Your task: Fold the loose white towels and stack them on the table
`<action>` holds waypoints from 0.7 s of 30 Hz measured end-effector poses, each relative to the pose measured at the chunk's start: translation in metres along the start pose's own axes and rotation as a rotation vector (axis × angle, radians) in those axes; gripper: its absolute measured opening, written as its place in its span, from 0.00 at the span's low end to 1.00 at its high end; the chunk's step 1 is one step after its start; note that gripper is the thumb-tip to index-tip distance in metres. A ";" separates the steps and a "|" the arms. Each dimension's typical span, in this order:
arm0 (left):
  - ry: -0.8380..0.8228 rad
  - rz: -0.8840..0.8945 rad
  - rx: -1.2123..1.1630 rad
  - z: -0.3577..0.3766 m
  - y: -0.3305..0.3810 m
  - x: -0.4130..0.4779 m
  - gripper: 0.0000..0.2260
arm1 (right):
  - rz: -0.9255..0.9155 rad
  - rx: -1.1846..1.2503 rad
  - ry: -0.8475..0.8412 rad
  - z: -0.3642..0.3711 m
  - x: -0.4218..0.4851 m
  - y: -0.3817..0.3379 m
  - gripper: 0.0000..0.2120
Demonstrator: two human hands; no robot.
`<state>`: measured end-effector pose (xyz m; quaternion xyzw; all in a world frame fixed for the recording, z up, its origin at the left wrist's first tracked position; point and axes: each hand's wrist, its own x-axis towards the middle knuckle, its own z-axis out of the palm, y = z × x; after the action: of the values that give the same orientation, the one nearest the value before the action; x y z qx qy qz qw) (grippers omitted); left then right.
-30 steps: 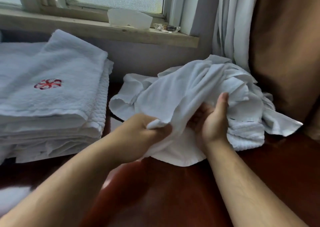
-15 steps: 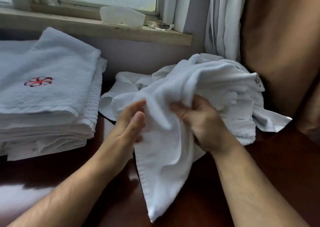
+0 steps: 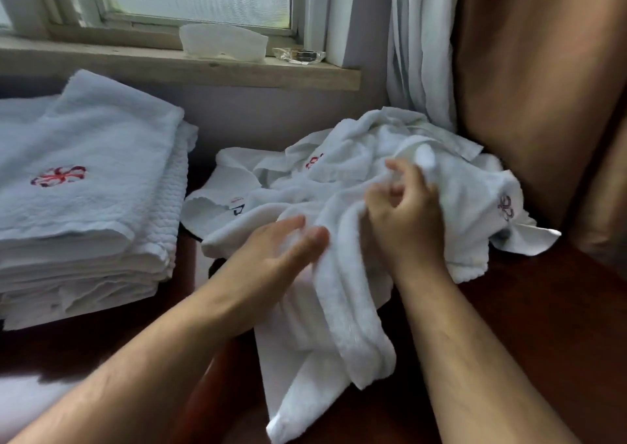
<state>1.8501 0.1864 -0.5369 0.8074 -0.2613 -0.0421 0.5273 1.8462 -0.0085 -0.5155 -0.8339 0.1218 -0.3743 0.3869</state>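
A heap of loose white towels [image 3: 359, 165] lies on the dark red table [image 3: 529, 314] below the window. One white towel [image 3: 325, 324] hangs from the heap toward me, its lower corner near the table's front. My right hand [image 3: 403, 216] is curled into that towel's upper folds, gripping it. My left hand [image 3: 281, 250] lies flat and open against the towel's left side, fingers blurred. At the left stands a stack of folded white towels [image 3: 84, 178]; the top one bears a red emblem.
A wooden windowsill [image 3: 203, 66] behind carries a white tissue holder [image 3: 224, 41] and a glass dish [image 3: 298, 55]. White curtain [image 3: 420, 43] and brown drape [image 3: 539, 70] hang at the right, touching the heap. A white cloth edge [image 3: 27, 403] shows at bottom left.
The gripped towel has been drawn out of the heap toward me and hangs lower. My left hand let go and opened flat; my right hand shifted right and up on the folds.
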 end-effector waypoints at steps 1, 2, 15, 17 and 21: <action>-0.046 -0.067 0.065 0.003 -0.001 0.001 0.35 | 0.056 -0.075 -0.135 0.006 0.002 0.009 0.18; -0.069 -0.120 0.168 0.006 -0.002 0.001 0.40 | 0.101 -0.128 -0.248 0.012 0.002 0.018 0.20; 0.073 -0.143 0.670 0.016 -0.036 0.028 0.21 | 0.212 0.088 -0.709 0.017 0.012 0.028 0.28; 0.121 -0.096 0.748 0.010 -0.034 0.019 0.17 | 0.018 -0.271 -0.642 0.007 0.004 0.038 0.25; 0.394 0.047 0.698 -0.006 -0.016 0.002 0.09 | -0.281 -0.528 -0.252 -0.006 -0.009 0.033 0.09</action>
<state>1.8600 0.1952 -0.5484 0.9245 -0.1721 0.2167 0.2623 1.8387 -0.0297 -0.5425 -0.9538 0.0495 -0.2735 0.1140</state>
